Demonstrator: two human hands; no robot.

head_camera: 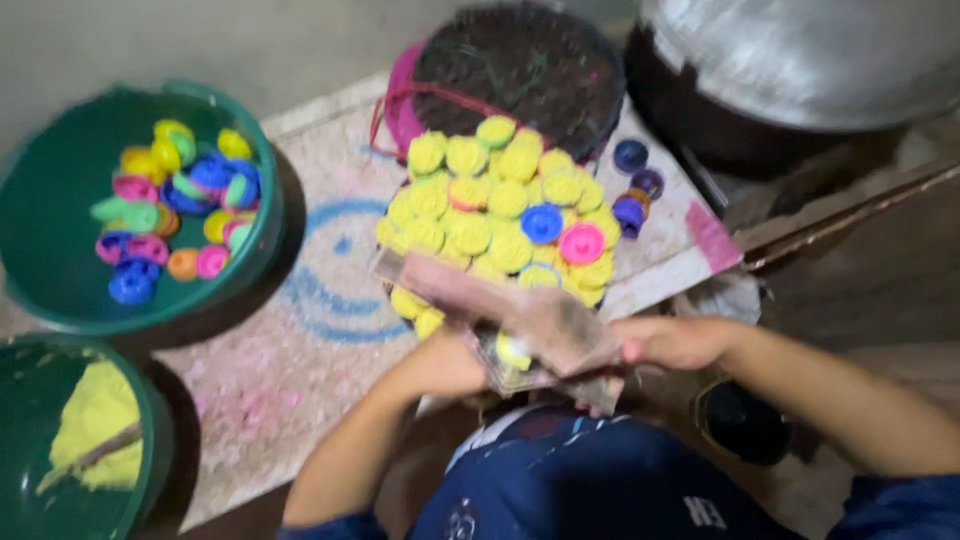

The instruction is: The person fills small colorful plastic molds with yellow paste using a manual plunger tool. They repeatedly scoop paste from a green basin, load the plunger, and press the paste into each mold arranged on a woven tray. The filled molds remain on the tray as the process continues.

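— Looks like a small home workshop, floor-level, for moulding coloured powder.

— Shown by what?

— Powder-stained printed sacking (pixel 300 330) spread on the floor, dusted pink and yellow. On it, a round tray (pixel 400 300) heaped with yellow moulded shapes (pixel 480 215). Left of the tray, a green tub (pixel 50 230) full of small coloured plastic moulds (pixel 170 210). Below that tub, another green tub (pixel 30 400) with loose yellow powder (pixel 95 420). Behind the tray, a big metal vessel (pixel 800 60).

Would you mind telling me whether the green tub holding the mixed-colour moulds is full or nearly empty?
Nearly empty: the green tub holds only a small cluster of coloured moulds toward one side, with much bare green bottom showing.
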